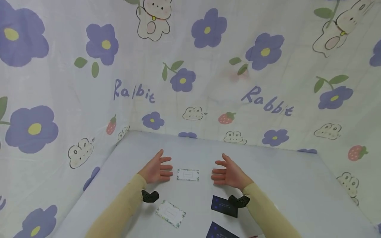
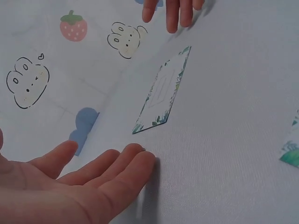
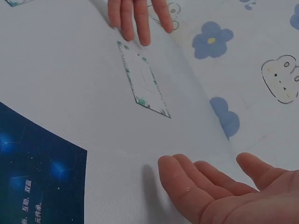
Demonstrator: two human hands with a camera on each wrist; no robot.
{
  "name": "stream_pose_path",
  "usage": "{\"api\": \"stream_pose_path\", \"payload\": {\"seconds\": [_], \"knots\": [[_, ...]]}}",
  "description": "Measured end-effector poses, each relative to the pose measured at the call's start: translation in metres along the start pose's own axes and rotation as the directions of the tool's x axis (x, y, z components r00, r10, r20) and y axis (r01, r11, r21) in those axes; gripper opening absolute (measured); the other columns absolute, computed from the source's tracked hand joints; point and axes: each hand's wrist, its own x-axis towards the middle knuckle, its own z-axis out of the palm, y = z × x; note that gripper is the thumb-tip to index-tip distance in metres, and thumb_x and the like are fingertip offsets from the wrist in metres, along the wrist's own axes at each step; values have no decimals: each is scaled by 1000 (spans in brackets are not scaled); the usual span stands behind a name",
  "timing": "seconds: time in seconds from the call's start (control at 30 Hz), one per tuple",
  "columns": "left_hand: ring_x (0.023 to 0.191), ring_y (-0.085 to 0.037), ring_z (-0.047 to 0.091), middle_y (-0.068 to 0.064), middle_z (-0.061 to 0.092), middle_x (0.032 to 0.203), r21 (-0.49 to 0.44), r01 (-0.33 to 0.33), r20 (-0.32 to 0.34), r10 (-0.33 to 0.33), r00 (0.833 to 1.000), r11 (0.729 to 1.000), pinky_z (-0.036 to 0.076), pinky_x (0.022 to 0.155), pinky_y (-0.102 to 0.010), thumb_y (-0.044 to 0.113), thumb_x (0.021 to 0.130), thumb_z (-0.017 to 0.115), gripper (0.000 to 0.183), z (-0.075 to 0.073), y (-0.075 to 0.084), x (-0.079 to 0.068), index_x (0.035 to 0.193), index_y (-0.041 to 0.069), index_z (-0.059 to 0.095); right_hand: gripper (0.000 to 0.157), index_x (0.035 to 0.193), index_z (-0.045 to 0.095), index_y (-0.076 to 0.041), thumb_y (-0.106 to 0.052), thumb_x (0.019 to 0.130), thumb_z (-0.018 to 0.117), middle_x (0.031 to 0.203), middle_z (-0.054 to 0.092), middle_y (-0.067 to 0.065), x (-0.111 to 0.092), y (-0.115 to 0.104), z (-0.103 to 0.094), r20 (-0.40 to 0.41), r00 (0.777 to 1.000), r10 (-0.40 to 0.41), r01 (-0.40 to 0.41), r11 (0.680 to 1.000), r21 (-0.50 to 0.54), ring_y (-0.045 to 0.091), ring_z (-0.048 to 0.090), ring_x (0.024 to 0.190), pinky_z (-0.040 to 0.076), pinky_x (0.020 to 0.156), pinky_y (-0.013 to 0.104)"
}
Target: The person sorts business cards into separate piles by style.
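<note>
A white card with a green leafy border lies flat on the white tabletop between the two hands. To its left, my left hand has its fingers extended toward the card, apart from it and holding nothing. On the other side, my right hand mirrors it, palm inward, fingers extended, also holding nothing. In the left wrist view the leafy card lies just beyond the left fingertips. The right wrist view shows the same card between both hands.
Nearer the body lie a second leafy white card, turned at an angle, and a dark blue card partly under the right wrist's black camera mount. Another dark blue card is cut off below. Patterned cloth walls enclose the table.
</note>
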Motion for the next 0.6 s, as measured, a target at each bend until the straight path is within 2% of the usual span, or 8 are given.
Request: {"api": "stream_pose_path", "payload": {"seconds": [0.17, 0.3, 0.6], "knots": [[139, -49, 47, -34, 36, 157, 87, 23, -27, -21, 999, 996, 40, 116, -60, 61, 106, 32, 77, 4, 2, 6, 159, 5, 29, 83, 161, 18, -2, -61, 105, 34, 157, 33, 36, 5, -5, 10, 0, 1000, 26, -26, 994, -103, 49, 48, 138, 48, 110, 54], [136, -49, 50, -34, 38, 155, 107, 50, -36, -47, 998, 993, 42, 114, -59, 58, 106, 34, 74, 7, 5, 8, 157, 4, 31, 82, 161, 19, -1, -58, 105, 38, 155, 37, 34, 10, -7, 18, 7, 999, 48, -47, 988, -145, 42, 58, 128, 54, 103, 49], [132, -50, 53, -36, 42, 151, 129, 88, -62, -81, 995, 988, 45, 111, -60, 55, 106, 40, 73, 21, 9, 8, 156, 2, 33, 78, 160, 23, -1, -55, 106, 41, 150, 43, 32, 19, -5, 28, -19, 997, 79, -81, 988, -135, 35, 64, 115, 55, 100, 46]]}}
